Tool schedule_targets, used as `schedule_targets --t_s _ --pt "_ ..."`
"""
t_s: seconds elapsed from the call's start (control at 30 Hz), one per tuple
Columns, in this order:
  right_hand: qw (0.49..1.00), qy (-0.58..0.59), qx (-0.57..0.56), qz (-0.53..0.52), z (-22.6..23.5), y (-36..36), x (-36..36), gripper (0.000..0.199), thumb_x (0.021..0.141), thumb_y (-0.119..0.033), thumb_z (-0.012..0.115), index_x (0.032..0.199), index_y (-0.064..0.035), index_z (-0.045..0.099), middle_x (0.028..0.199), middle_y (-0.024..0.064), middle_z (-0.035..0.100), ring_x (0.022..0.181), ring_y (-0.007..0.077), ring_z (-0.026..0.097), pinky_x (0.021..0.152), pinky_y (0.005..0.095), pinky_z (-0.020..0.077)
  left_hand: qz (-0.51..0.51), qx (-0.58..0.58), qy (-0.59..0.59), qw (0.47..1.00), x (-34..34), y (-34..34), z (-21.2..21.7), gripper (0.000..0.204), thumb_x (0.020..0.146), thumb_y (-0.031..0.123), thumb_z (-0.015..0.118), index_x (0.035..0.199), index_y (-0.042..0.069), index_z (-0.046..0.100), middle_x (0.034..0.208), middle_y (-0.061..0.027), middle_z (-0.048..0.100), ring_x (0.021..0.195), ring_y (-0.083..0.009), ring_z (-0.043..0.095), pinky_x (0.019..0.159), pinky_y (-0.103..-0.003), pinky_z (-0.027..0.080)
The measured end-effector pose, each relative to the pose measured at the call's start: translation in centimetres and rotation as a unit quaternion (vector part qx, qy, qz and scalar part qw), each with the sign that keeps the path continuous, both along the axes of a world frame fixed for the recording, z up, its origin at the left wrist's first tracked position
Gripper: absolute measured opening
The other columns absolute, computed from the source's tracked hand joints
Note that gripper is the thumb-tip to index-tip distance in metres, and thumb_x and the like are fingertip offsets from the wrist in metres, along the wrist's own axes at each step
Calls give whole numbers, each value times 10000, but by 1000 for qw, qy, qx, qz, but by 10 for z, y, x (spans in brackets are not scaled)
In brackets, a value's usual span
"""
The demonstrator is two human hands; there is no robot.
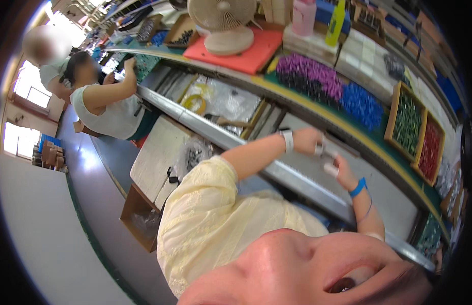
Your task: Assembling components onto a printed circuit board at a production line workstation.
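Head view: both hands [325,152] pinch small pale part [330,169].

Fan [223,23] on desk [297,127] at 12 o'clock; connector piles [327,84] at 1; compartment trays [419,132] at 3; co-worker [101,99] at 9.

A long grey workbench [317,133] is running across the view, edged by a metal rail [215,133]. Lying on it are clear plastic bags [231,99] and a yellow ring [195,103]. Above, a green shelf [383,133] is carrying purple parts [309,71], blue parts [362,103], wooden trays [418,133] and a fan [223,23] on a red mat [254,53].
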State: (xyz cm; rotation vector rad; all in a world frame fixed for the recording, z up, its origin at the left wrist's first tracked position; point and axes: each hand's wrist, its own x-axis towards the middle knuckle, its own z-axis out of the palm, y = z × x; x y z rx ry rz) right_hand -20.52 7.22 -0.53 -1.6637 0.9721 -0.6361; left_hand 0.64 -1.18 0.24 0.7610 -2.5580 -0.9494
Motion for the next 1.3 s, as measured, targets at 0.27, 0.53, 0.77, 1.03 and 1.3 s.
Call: schedule_targets --t_s 0.27,0.53,0.77,1.03,1.3 --pt "972 -113 95 182 41 87 83 509 831 -292 525 1261 -59 385 1180 105 427 1062 178 440 873 303 387 142 199 255 935 84 62 81 426 876 149 455 1288 58 392 1032 -82 600 625 -47 458 560 -182 403" --pt "865 -175 459 107 -76 99 127 654 808 -619 405 1191 -91 458 1069 67 437 985 190 407 819 417 399 92 261 185 943 134 128 52 532 866 191 522 1338 93 298 1080 -50 553 703 -56 496 555 -175 394" --pt "812 -212 508 192 -99 98 133 761 798 -651 385 1290 -71 369 1258 120 413 1113 265 424 736 469 475 181 223 71 955 136 161 71 549 844 242 581 1311 62 355 1099 -63 545 797 -85 519 634 -225 449" --pt "837 -179 469 219 -89 106 166 657 772 -607 469 1218 -126 440 1090 37 492 1001 166 460 789 452 409 118 271 126 947 121 158 56 581 834 312 581 1324 111 344 1000 -87 579 752 -127 559 655 -256 481" --pt "861 -299 402 91 -80 133 90 657 844 -572 389 1279 -80 371 1174 102 446 1061 218 436 897 389 380 120 260 105 952 126 147 58 597 834 346 571 1332 117 333 966 -94 579 727 -128 557 652 -265 484"
